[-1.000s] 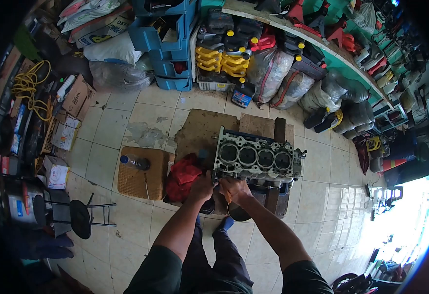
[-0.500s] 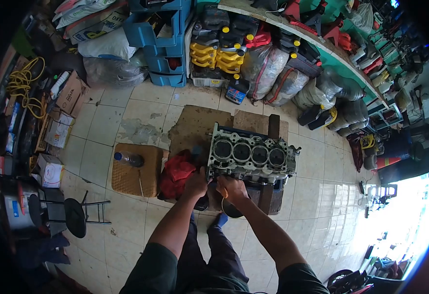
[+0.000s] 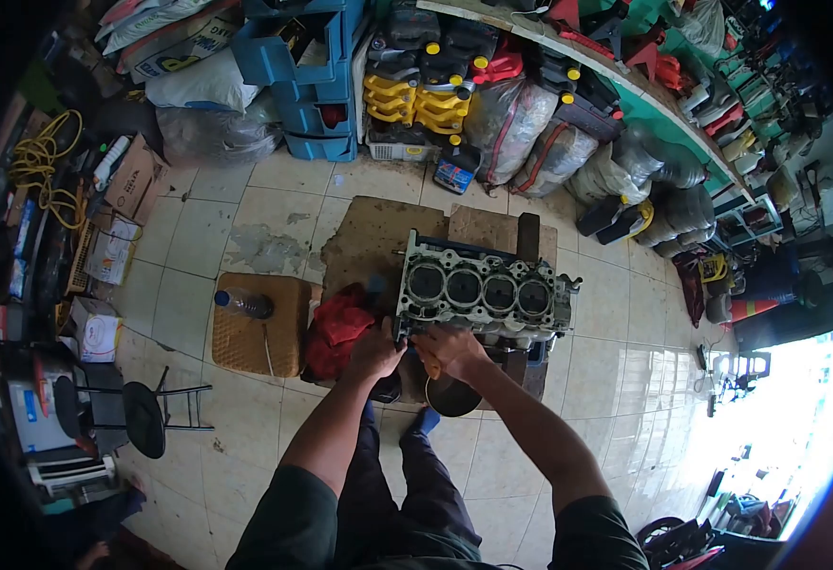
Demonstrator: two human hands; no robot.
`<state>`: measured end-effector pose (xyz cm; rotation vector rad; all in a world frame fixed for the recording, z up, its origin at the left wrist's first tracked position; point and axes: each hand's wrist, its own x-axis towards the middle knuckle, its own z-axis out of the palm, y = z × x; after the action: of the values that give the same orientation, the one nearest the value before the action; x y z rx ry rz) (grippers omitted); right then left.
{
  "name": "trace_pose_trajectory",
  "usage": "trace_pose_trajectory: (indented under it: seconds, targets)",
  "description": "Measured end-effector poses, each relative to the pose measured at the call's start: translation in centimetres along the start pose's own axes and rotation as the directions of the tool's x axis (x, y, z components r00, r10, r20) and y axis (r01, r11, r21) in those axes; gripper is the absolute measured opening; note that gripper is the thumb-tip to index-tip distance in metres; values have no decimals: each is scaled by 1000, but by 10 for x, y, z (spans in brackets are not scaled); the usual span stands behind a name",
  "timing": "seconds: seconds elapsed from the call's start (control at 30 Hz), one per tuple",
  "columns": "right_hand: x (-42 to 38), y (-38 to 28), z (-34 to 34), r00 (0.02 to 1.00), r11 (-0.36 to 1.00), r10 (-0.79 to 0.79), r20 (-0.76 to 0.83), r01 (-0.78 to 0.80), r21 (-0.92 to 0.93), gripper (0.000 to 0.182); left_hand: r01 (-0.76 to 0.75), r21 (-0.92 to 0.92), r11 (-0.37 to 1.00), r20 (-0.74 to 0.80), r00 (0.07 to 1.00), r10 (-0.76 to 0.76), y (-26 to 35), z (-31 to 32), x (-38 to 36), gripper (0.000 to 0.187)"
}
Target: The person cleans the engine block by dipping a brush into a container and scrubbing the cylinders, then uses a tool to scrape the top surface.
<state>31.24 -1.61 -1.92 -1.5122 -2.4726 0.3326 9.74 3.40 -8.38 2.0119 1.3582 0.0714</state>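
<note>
A metal engine block (image 3: 478, 288) with four round bores lies in front of me, its bores facing up. My left hand (image 3: 378, 351) is closed at its front left corner, fingertips against the metal edge. Just to the right, my right hand (image 3: 454, 351) bends over the front side, fingers closed; an orange piece (image 3: 431, 365) shows below them, and I cannot tell what they hold. Below this hand is a round dark pan (image 3: 452, 396) with a pale rim. A red cloth (image 3: 340, 328) lies left of my left hand.
Cardboard (image 3: 378, 237) lies beneath the block, with a dark bar (image 3: 527, 237) behind it. On the left, a brown stool top (image 3: 236, 347) carries a plastic bottle (image 3: 245, 303) and a thin rod. Blue bins (image 3: 321, 104), jugs and sacks line the back wall.
My right hand has shifted slightly up at the block's front, and more of the round pan shows below it. The left hand stays at the corner. The whole view has shifted slightly.
</note>
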Motion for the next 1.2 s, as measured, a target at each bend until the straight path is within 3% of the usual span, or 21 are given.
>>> trace_pose_trajectory:
  seconds: [0.03,0.1,0.2,0.33,0.4,0.43,0.5,0.57,0.63,0.7,0.77,0.9,0.97,1.0,1.07,1.2]
  targets:
    - [5,3,-2,1000,1000,0,-4,0,8,23,23,16,1000,19,1000,-23,0,0,0,50]
    - [3,12,-13,969,999,-41,244,42,-2,28,42,24,999,43,998,-43,-1,2,2,49]
    - [-30,44,-24,945,994,-63,320,88,-66,28,5,-16,1000,23,1000,-4,-7,9,7,50]
    - [-33,36,-36,972,966,-187,142,208,-152,25,-12,-16,1000,22,1000,12,-11,10,6,49]
    - [-5,9,-31,996,996,-77,42,75,49,23,-35,-19,999,12,999,35,-10,8,6,49]
    - [4,4,-19,996,996,-82,36,80,50,23,-3,-29,1000,47,999,5,-8,6,6,50]
    - [22,1,3,990,999,-43,135,44,-9,21,32,-30,999,75,997,-30,-5,1,9,51]
    - [16,10,5,994,996,-81,69,83,-20,20,77,-39,996,108,992,-73,-3,0,8,52]
    - [8,20,-17,954,991,-118,274,129,-23,24,41,-36,999,84,996,-38,-16,17,8,52]
    - [5,25,-18,959,983,-164,229,179,-44,21,1,-28,1000,44,999,0,-23,27,11,53]
    - [20,15,-24,919,994,-68,387,96,-53,21,1,-52,999,33,999,0,-24,27,12,54]
    - [31,4,0,952,986,-138,275,158,-52,19,14,-68,998,96,995,-7,-14,13,10,54]
    - [26,8,4,975,992,-115,192,123,-29,19,103,-102,989,153,984,-87,-10,9,13,53]
    - [25,7,-1,973,992,-116,200,123,-24,19,109,-106,988,158,983,-91,-13,12,11,53]
    - [29,5,-19,914,995,-22,406,60,-81,21,9,-87,996,75,997,-2,-19,19,11,53]
    - [38,2,-12,898,999,-23,440,40,-30,17,12,-128,992,58,998,-5,-20,24,14,52]
